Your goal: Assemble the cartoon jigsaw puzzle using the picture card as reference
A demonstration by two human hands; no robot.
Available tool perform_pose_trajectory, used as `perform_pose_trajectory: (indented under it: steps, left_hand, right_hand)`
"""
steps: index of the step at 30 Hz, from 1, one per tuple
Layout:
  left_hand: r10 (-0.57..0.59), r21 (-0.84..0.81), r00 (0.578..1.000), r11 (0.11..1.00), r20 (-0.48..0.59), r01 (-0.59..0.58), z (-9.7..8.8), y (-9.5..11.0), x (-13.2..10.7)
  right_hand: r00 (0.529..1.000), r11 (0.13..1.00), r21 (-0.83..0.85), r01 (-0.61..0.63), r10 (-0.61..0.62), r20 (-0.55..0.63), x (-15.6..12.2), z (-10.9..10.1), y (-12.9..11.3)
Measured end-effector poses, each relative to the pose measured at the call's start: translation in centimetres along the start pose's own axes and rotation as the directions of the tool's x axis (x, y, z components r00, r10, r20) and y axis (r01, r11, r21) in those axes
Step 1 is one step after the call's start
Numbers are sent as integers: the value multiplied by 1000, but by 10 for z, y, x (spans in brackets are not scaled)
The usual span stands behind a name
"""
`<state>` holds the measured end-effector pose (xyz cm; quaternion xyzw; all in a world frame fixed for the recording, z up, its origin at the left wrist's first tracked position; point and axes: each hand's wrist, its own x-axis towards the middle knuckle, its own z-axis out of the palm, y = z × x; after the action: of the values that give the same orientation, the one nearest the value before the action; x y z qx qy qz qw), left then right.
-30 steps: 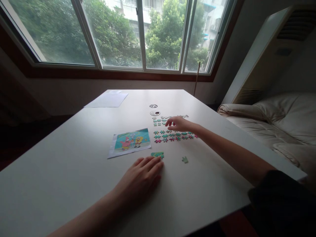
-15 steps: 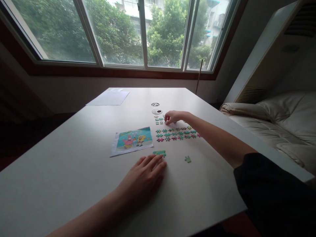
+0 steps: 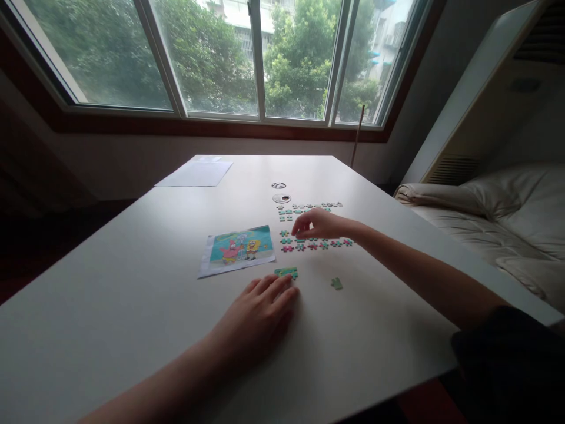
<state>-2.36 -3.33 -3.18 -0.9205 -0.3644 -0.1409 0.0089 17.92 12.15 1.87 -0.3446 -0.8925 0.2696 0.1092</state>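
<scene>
We are resting our left hand [image 3: 265,300] palm down at the lower centre of the frame, its fingers loosely spread and its fingertips lying at the lower edge of a small joined puzzle section [image 3: 285,271]. Right of the centre, we are holding our right hand [image 3: 324,224] over the rows of loose puzzle pieces [image 3: 300,247], thumb and fingers curving narrowly together; we are not able to tell whether a piece is sitting between them. A single green piece [image 3: 336,284] is lying apart, below those rows. Left of the rows, a printed cartoon picture [image 3: 242,250] is lying slightly askew on the white table [image 3: 132,306]. Above the rows, two round items [image 3: 281,198] are lying near each other, and a white sheet [image 3: 196,174] is lying toward the upper left.
</scene>
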Motion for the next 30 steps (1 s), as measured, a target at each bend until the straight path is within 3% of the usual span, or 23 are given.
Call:
perform_pose_trajectory:
  steps: [4,7,10,15,23,30]
  left_hand:
    - [8,6,1000,1000,8,-8,1,-1,1]
    - [-1,8,1000,1000,16,1,1,0,1]
    - [-4,4,1000,1000,11,4,0,0,0]
    - [-1,9,1000,1000,14,1,0,0,1]
    - [5,7,1000,1000,7,-5,0,1,0]
    - [-2,5,1000,1000,24,2,2,-1,0]
  right_hand:
    - [1000,977,209,28,-25,-14,-31,15,-15]
    - [994,954,292,-70,92,-62,-44,27,-16]
    - [971,967,184,-174,200,-133,-53,33,-12]
    - [957,974,-98,-206,180,-229,-64,27,-7]
    - [995,995,9,-98,98,4,-68,20,-3]
    - [981,984,12,-180,178,83,-61,29,-6]
